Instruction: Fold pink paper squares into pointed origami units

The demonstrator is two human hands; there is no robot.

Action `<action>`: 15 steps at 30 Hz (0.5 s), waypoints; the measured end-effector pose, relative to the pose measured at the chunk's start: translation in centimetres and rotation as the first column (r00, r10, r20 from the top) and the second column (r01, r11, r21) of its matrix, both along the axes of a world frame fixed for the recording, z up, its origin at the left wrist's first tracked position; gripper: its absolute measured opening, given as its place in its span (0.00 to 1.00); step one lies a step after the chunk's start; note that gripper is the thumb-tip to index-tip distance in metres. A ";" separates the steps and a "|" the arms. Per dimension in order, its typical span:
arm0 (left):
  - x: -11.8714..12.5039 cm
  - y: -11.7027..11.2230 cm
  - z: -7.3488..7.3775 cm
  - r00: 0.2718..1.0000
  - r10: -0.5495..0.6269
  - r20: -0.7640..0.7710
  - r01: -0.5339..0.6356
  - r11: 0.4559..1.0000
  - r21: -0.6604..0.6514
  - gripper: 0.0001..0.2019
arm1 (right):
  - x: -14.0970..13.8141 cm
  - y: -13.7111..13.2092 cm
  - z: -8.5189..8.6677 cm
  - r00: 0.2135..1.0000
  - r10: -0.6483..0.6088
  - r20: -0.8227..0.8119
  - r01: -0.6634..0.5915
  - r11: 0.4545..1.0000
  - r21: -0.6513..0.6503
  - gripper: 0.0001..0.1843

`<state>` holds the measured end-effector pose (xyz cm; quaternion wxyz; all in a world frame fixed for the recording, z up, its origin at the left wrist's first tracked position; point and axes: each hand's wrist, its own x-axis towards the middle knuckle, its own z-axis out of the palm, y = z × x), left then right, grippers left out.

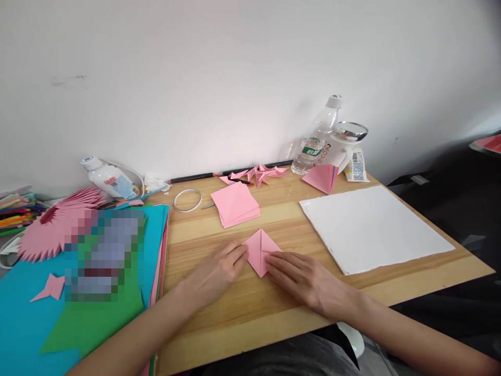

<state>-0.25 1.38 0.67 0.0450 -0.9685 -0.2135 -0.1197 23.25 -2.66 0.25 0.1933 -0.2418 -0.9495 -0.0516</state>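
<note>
A folded square of pink paper (255, 254), turned corner-up like a diamond, lies on the wooden table before me, with a crease line down its middle. Its left corner is in the bent fingers of my left hand (225, 263). From the other side my right hand (301, 274) has its fingers together on the right flap, covering the lower right edge; the thumb is hidden. Just beyond lies a stack of pink paper squares (236, 204). Behind that are several pointed pink folded pieces (260, 173).
A white board (376, 230) lies at right, below a water bottle (315, 138), a mug (342, 146) and a pink paper cone (321, 178). A tape roll (188, 210) is left of the stack. Coloured sheets (23, 297) and a pink pleated paper ring (43, 243) fill the left.
</note>
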 end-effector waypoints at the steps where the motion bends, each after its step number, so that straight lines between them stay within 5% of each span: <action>1: 0.0 0.0 0.1 1.000 -0.013 -0.020 0.014 0.999 0.036 0.14 | 0.0 0.0 -0.1 1.000 0.000 -0.013 0.000 1.000 0.014 0.14; 8: -0.1 0.2 -0.2 0.982 -0.140 -0.130 0.169 0.953 0.251 0.12 | -0.4 -0.3 -0.8 0.994 -0.082 -0.069 0.075 0.993 -0.096 0.11; 15: -0.2 0.4 -0.3 0.984 -0.167 -0.054 0.175 0.952 0.249 0.13 | -1.8 0.2 -0.9 0.979 -0.184 -0.091 0.174 0.978 -0.112 0.09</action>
